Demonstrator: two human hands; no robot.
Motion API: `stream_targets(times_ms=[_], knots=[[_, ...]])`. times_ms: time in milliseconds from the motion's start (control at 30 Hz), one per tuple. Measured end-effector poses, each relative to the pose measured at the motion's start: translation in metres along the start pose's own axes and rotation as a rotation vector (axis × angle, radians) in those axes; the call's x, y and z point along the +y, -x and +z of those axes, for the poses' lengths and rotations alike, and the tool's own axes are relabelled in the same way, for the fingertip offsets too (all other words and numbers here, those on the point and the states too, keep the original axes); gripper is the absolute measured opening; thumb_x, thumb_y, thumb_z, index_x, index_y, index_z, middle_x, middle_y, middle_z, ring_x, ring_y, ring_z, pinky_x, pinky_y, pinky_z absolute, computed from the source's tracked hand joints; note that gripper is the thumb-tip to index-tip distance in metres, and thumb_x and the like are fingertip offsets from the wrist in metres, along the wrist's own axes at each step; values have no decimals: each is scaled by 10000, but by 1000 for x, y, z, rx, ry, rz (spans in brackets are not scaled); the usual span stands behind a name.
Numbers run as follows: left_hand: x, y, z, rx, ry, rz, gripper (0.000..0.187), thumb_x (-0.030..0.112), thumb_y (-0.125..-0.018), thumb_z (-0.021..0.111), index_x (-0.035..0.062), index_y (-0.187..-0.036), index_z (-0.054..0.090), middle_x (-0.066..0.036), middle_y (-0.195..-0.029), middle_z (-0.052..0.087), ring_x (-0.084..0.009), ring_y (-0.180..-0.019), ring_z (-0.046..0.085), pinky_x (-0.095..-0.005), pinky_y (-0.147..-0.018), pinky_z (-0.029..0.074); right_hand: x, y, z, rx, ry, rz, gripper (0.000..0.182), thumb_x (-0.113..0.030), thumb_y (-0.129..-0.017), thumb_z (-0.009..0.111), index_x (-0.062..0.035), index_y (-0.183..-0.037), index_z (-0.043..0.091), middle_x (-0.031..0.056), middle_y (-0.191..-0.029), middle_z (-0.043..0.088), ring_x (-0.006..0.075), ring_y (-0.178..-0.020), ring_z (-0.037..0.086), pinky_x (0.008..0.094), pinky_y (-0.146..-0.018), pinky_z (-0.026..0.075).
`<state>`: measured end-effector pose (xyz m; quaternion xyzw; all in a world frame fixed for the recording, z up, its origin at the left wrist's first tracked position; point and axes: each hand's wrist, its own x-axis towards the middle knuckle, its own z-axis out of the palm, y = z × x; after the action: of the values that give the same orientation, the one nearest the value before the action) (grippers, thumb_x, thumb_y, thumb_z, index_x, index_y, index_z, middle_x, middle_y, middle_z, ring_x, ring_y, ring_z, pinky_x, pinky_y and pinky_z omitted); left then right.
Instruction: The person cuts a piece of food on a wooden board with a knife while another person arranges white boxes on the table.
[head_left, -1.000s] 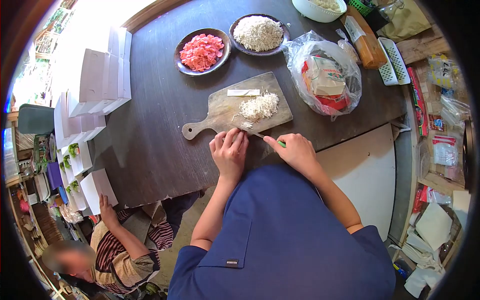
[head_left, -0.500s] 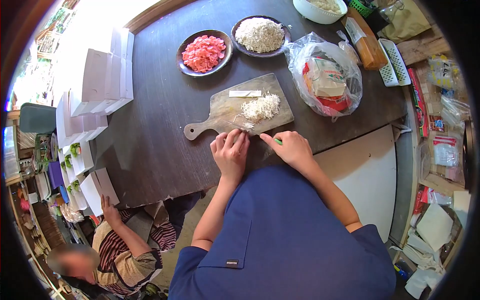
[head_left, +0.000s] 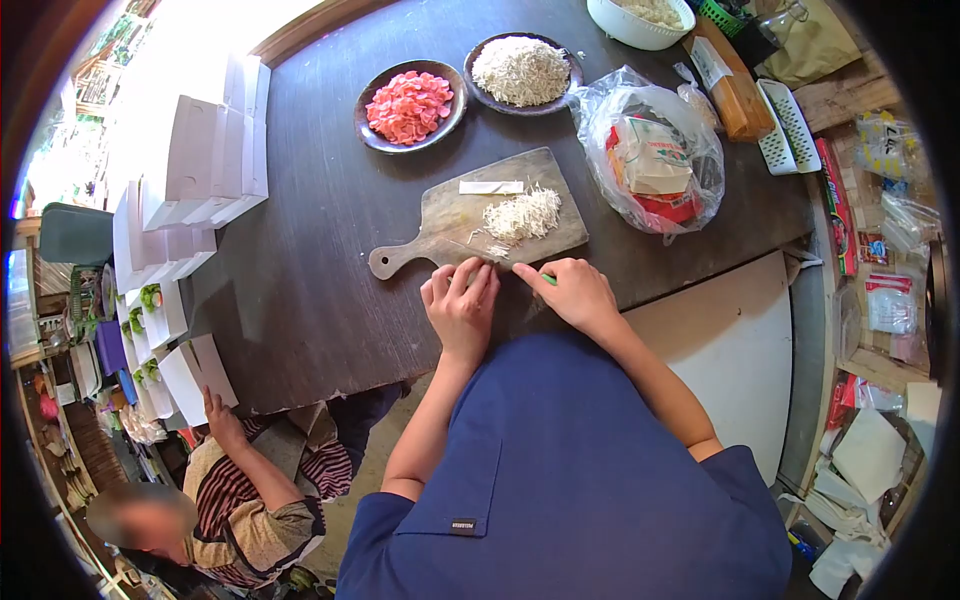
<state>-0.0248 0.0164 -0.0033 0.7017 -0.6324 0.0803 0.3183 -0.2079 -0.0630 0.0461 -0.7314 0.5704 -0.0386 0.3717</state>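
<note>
A wooden cutting board (head_left: 455, 215) with a handle lies on the dark table (head_left: 300, 300). On it are a pile of thin white shreds (head_left: 522, 215) and a flat white strip (head_left: 491, 187). My left hand (head_left: 462, 305) is at the board's lower edge, fingers bent and pressed together over something too small to make out. Just right of it, my right hand (head_left: 575, 295) is closed round a green-handled knife (head_left: 549, 279), whose blade is mostly hidden near my left fingertips.
Beyond the board stand a bowl of pink slices (head_left: 408, 108), a bowl of white shreds (head_left: 520, 72) and a plastic bag (head_left: 655, 160). White boxes (head_left: 205, 165) line the left edge. A co-worker's hand (head_left: 222, 420) touches a white box at lower left.
My right hand has moved slightly left, closer to my left hand, with the green handle. My left hand stays almost in place.
</note>
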Motion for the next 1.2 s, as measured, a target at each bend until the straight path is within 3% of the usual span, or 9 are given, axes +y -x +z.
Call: stream_targets(times_ms=[267,1200], knots=[[1,1,1,-7,1,-12,156,203,-862,884,157,-1009,855,71,-1099,782,-195,-1036,669,-370,-924,462,8,24,-21,-52,51,50,758,-703,-1028,602,-8,-774,770,278,-827,749,475,-864,759,549,-786,594],[0,2,1,-4,7,-17,178,202,-854,882,149,-1022,851,75,-1132,784,-204,-1042,665,-373,-933,461,-1,6,-6,-8,46,12,730,-700,-1035,588,-29,-892,837,273,-867,767,469,-883,770,540,-822,605]])
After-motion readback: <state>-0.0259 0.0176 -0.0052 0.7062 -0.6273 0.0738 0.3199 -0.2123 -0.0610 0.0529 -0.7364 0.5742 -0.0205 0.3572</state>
